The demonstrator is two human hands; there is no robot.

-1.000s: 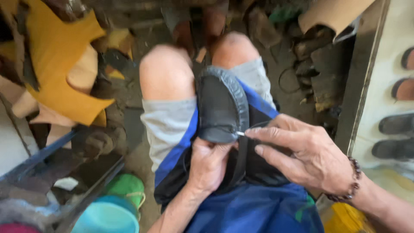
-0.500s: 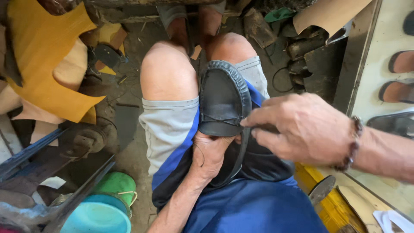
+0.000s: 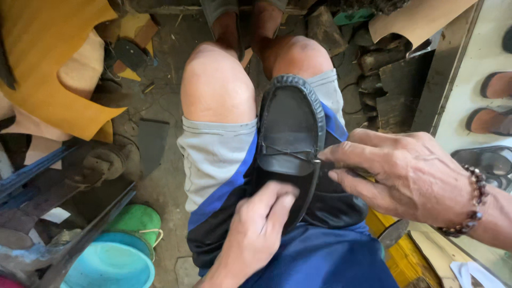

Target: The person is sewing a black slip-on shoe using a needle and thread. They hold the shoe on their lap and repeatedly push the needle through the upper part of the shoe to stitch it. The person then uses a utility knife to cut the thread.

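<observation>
Cluttered dirt floor; left hand (image 3: 256, 226) steadies black loafer (image 3: 290, 133), right hand (image 3: 405, 176) pinching seam.

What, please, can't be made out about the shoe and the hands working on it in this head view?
- Black shoe: its heel end is hidden under both hands.
- Right hand: the fingertips pinch something at the shoe's edge; too small to identify.
- Left hand: what its palm covers is hidden.
- Sandals: cut off by the right edge.
</observation>
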